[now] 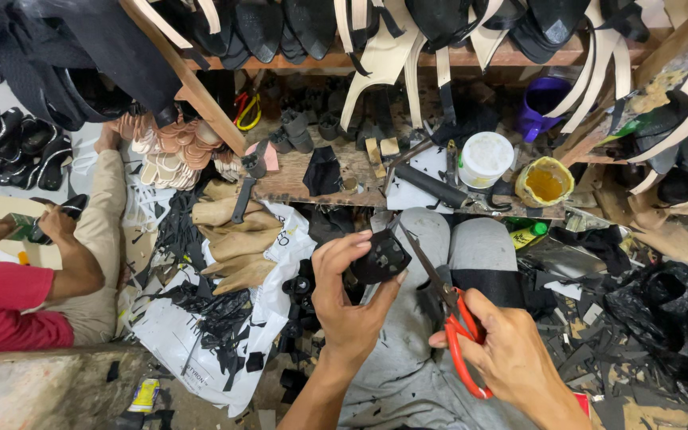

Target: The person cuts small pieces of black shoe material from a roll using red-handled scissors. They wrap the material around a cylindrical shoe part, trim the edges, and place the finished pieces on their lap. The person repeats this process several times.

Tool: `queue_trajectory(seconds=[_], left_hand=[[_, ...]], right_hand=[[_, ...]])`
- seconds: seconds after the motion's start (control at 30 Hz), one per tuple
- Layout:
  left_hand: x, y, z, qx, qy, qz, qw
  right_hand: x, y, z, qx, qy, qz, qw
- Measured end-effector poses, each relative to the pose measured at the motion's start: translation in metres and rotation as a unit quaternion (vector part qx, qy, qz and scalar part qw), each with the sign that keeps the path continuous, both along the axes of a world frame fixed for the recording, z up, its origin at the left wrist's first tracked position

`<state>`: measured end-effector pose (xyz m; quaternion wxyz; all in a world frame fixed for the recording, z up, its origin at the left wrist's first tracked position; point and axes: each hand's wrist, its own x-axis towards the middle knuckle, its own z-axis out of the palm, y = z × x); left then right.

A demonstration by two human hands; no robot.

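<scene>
Over the lap, hemmed by the cluttered counter (296,187) ahead and scrap-strewn floor either side, the left hand (348,299) pinches a black sole piece (381,256) at its fingertips. Right hand (503,354) grips red-handled scissors (447,306), blades closed, long axis pointing up-left, tip just beside the piece.

The black piece (381,256) pinched in the left hand (348,299) looks matt and leathery. The scissors (449,314) in the right hand (511,358) have dull grey metal blades and glossy red plastic handles. At upper centre, the tabletop (288,185) is rough, worn wood. The white sheet (181,338) at lower left looks like slick, crinkled plastic.
</scene>
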<state>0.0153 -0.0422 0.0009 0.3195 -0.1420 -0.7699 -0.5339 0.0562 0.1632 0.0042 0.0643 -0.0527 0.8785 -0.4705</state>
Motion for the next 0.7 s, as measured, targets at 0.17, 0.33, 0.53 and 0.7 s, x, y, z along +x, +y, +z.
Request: queue_trajectory(seconds=[0.17,0.33,0.53,0.7], left_hand=[[0.001,0.003,-0.007,0.258,-0.141,-0.122,0.948],[0.005,0.001,-0.015,0.333,-0.204,-0.234,0.89],[0.006,0.005,-0.021,0.341,-0.25,-0.302,0.855],[0.009,0.005,-0.024,0.374,-0.298,-0.374,0.794]], right_hand=[[-0.001,0.007,-0.026,-0.055,-0.06,-0.065,0.995],[0.0,0.005,-0.031,-0.248,-0.098,-0.111,0.957],[-0.007,-0.008,-0.021,-0.32,-0.011,-0.163,0.933],[-0.011,-0.011,-0.013,-0.33,0.069,-0.135,0.932]])
